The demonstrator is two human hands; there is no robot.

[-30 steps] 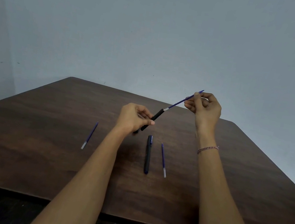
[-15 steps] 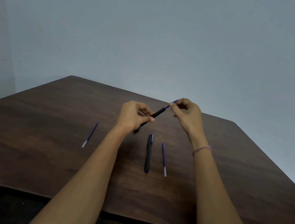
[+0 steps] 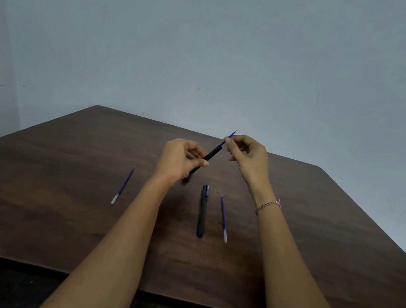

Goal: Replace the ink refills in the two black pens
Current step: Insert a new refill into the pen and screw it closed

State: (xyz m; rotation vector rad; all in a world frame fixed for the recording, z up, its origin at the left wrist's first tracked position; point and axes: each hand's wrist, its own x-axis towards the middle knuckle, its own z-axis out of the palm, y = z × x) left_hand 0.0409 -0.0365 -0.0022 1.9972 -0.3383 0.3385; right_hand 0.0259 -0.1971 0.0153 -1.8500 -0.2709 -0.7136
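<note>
Black pen barrel (image 3: 209, 156) tilts up above the table (image 3: 53, 209), gripped low in my left hand (image 3: 182, 159). A blue refill (image 3: 231, 135) pokes from its upper end, pinched in my right hand (image 3: 246, 158). I judge this is the first pen's refill being seated; next, push it straight along the barrel without bending. The second black pen (image 3: 203, 211) lies between my arms, a loose refill (image 3: 223, 217) just beside it and a spare refill (image 3: 123, 185) well to the left.

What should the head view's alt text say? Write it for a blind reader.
Above a dark table, a person's left hand grips a black pen barrel while the right hand pinches a blue refill sticking out of its far end. A second black pen lies on the table with one loose refill at its right and another refill farther left.
</note>
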